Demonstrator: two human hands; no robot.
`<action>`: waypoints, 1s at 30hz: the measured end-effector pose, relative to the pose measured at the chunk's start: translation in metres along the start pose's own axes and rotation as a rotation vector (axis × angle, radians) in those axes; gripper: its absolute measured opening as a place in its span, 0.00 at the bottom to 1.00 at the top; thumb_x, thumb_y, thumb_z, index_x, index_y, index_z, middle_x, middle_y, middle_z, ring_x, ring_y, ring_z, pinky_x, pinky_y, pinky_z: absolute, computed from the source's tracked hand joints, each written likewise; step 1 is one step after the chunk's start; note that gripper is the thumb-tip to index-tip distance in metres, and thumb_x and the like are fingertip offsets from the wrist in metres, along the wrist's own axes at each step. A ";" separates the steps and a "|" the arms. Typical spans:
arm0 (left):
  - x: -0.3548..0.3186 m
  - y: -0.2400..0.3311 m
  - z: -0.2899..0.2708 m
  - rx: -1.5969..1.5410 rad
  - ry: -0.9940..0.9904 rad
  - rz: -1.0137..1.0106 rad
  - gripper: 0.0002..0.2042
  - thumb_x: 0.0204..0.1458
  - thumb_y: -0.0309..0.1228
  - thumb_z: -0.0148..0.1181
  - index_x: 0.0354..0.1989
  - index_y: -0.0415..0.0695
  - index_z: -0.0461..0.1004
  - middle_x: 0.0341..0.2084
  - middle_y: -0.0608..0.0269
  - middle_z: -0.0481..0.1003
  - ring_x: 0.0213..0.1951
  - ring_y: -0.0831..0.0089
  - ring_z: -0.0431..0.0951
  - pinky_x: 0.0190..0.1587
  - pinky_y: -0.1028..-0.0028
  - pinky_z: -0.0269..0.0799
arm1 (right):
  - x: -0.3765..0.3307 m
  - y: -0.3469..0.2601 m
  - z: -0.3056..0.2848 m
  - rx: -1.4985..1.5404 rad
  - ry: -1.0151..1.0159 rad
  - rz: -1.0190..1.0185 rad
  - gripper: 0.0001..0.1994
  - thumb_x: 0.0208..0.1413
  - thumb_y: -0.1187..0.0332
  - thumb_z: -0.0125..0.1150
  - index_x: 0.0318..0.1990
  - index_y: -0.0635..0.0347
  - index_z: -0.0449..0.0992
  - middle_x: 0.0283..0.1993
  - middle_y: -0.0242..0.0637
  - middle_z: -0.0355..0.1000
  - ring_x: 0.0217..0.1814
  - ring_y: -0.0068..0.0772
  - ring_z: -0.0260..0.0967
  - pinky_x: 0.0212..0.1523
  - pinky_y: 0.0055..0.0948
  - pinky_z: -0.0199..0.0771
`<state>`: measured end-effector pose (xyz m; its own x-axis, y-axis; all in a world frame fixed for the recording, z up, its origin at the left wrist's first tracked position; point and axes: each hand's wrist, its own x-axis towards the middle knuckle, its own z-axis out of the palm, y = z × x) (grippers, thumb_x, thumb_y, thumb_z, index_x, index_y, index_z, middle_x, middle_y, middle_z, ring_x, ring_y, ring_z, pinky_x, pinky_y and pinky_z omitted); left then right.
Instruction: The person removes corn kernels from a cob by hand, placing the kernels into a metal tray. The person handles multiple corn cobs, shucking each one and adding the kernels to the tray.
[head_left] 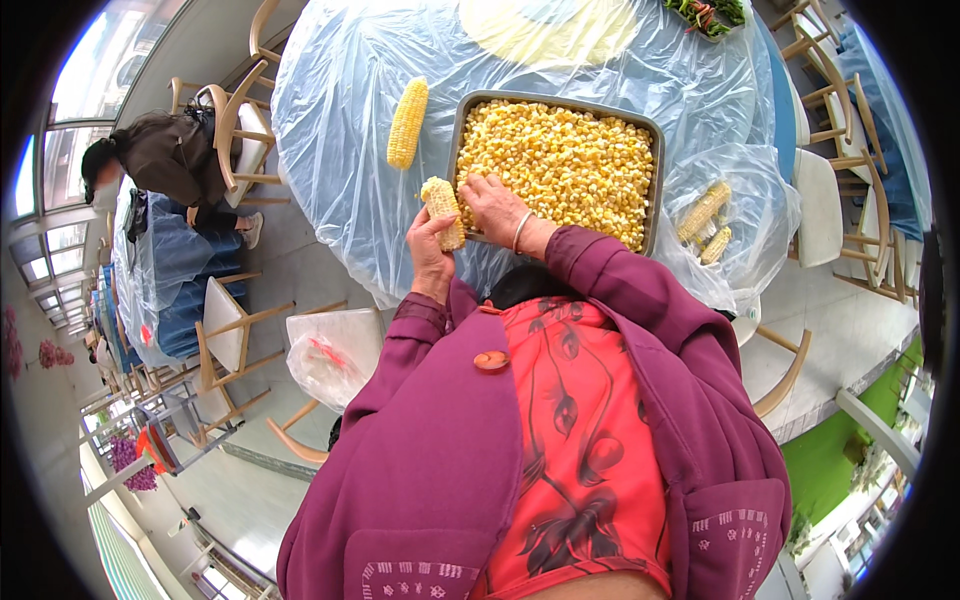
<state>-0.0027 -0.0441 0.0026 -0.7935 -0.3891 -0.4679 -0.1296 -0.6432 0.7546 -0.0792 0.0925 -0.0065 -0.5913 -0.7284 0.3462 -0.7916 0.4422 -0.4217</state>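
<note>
Purple jacket (430, 460) nearest, our left hand (430, 258) grips a cob (443, 212) at the tray's (658, 180) left, likely so kernels (570, 165) land inside; whether our curled right hand (497, 212) holds any, we can't tell.

Kernels (560, 160) in tray (657, 180), corn ear (407, 125) left, bag (762, 195) right

A pale, partly stripped corncob (446, 204) is slanting beside a dark rectangular tray (658, 180), which loose yellow kernels (565, 160) are filling.

Wooden chairs (227, 322), grey floor (305, 245).
</note>
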 end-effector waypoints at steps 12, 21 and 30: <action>-0.001 -0.004 0.007 0.060 0.025 0.032 0.24 0.37 0.15 0.56 0.49 0.34 0.70 0.38 0.59 0.76 0.37 0.69 0.77 0.41 0.74 0.73 | -0.042 -0.008 -0.025 -0.061 -0.049 -0.081 0.07 0.43 0.69 0.54 0.29 0.61 0.73 0.32 0.40 0.67 0.39 0.36 0.67 0.37 0.30 0.70; -0.002 -0.005 0.008 0.166 0.013 0.043 0.22 0.37 0.16 0.57 0.47 0.34 0.72 0.35 0.61 0.76 0.34 0.71 0.77 0.36 0.75 0.74 | -0.067 -0.012 -0.015 -0.153 -0.128 -0.023 0.06 0.43 0.69 0.55 0.24 0.60 0.75 0.28 0.38 0.67 0.34 0.36 0.68 0.27 0.29 0.72; -0.013 -0.012 0.007 0.222 0.025 0.073 0.21 0.38 0.19 0.56 0.46 0.36 0.72 0.34 0.61 0.76 0.32 0.70 0.77 0.31 0.74 0.74 | -0.068 -0.013 -0.023 -0.045 -0.298 -0.039 0.04 0.39 0.72 0.56 0.23 0.62 0.75 0.30 0.41 0.66 0.38 0.39 0.66 0.34 0.32 0.72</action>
<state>0.0049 -0.0270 0.0021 -0.7911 -0.4472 -0.4174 -0.2021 -0.4530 0.8683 -0.0326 0.1479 -0.0055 -0.4946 -0.8637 0.0972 -0.8225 0.4290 -0.3734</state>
